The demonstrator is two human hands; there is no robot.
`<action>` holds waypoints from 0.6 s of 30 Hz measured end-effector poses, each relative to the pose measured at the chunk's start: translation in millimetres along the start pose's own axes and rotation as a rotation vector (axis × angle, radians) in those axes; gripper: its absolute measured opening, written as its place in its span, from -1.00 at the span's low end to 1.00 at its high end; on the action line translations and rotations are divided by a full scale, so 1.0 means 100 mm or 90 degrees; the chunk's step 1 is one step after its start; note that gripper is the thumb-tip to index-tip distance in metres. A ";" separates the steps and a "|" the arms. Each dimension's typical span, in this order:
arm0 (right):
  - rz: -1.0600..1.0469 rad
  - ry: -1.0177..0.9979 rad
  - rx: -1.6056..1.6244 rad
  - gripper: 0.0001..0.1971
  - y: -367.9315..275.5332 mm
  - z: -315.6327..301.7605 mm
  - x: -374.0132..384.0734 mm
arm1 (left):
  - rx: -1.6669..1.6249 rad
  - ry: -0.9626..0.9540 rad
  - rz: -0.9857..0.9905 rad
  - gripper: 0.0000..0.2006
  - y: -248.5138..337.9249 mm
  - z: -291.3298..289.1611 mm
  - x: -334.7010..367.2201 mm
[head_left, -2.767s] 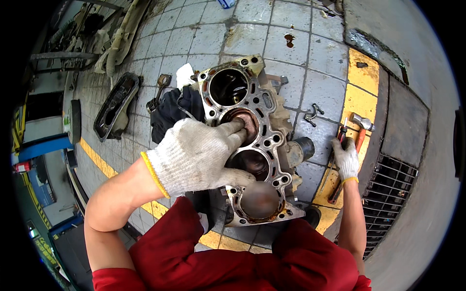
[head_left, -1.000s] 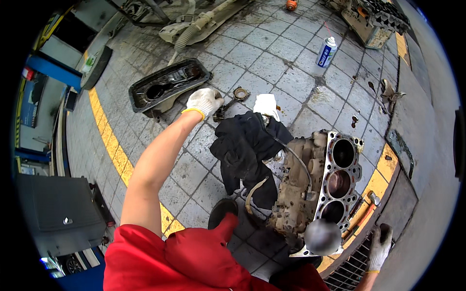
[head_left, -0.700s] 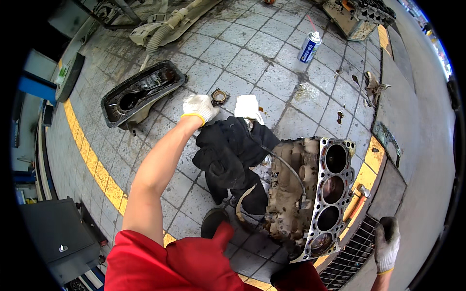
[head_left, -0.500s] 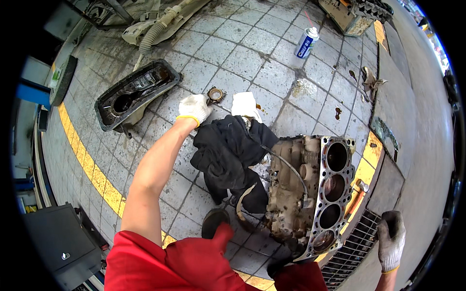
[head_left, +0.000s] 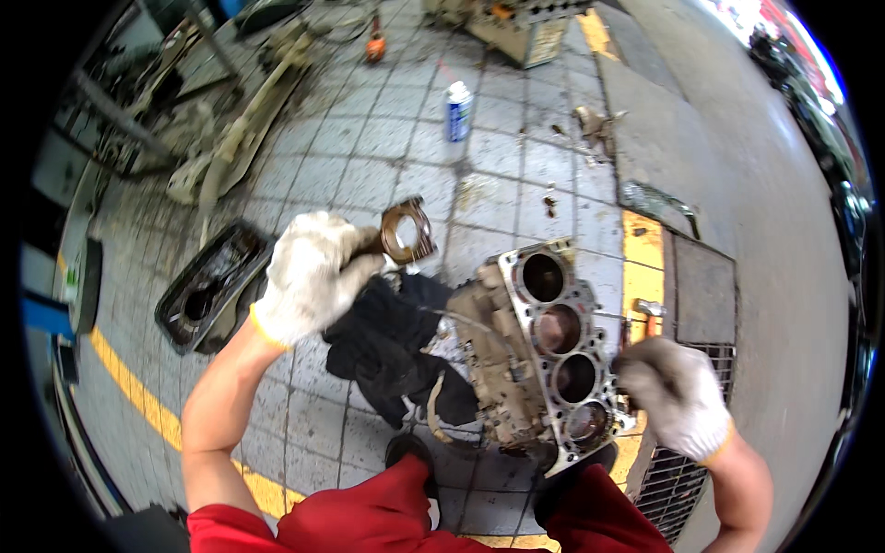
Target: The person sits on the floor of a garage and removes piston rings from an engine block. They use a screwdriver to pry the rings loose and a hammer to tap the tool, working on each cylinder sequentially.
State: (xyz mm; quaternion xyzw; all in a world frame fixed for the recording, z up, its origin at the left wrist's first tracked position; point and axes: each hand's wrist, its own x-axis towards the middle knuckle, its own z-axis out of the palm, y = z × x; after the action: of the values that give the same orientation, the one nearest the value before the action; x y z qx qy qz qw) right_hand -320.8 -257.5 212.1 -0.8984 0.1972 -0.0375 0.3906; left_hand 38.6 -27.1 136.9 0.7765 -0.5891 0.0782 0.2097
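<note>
In my left hand [head_left: 312, 276], gloved in white, is a connecting rod [head_left: 390, 241], its round big end pointing right and raised above the floor. The fingers close around the rod's shank, hiding the rest of it. An engine block [head_left: 495, 358] with a row of open cylinder bores stands in front of me. My right hand [head_left: 675, 392], in a soiled glove, hovers by the block's right edge, its fingers curled and blurred; whether it grips anything is unclear. Below the left hand lies a black cloth [head_left: 387, 336], against the block's left side.
An oily pan [head_left: 214, 290] rests on the tiles at left. A spray can [head_left: 458, 115] stands farther ahead, with a dirty rag [head_left: 595, 127] to its right. A hammer [head_left: 649, 308] lies right of the block, near a floor grate [head_left: 678, 484]. Car parts crowd the far left.
My left hand has lifted the connecting rod off the floor and brought it nearer. My right hand has moved left, to the block's edge. The whole view has shifted.
</note>
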 end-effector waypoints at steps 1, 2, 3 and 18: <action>-0.025 -0.034 -0.006 -0.83 -0.11 0.01 0.11 | -0.037 -0.015 0.047 -0.70 0.16 -0.08 0.10; 0.039 -0.074 0.070 -0.79 -0.22 0.05 0.19 | -0.055 -0.031 0.097 -0.68 0.33 -0.19 0.20; -0.068 -0.041 0.069 -0.76 -0.12 0.09 0.22 | -0.077 -0.015 0.148 -0.67 0.48 -0.21 0.29; 0.058 -0.098 0.015 -0.63 0.22 0.27 -0.06 | -0.205 -0.081 0.253 -0.62 1.36 0.13 0.18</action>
State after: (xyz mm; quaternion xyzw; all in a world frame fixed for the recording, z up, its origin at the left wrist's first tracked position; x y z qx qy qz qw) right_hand -327.2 -250.2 177.7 -0.8839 0.2072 0.0469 0.4166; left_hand -86.4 -78.3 163.4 0.6057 -0.7468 -0.0258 0.2733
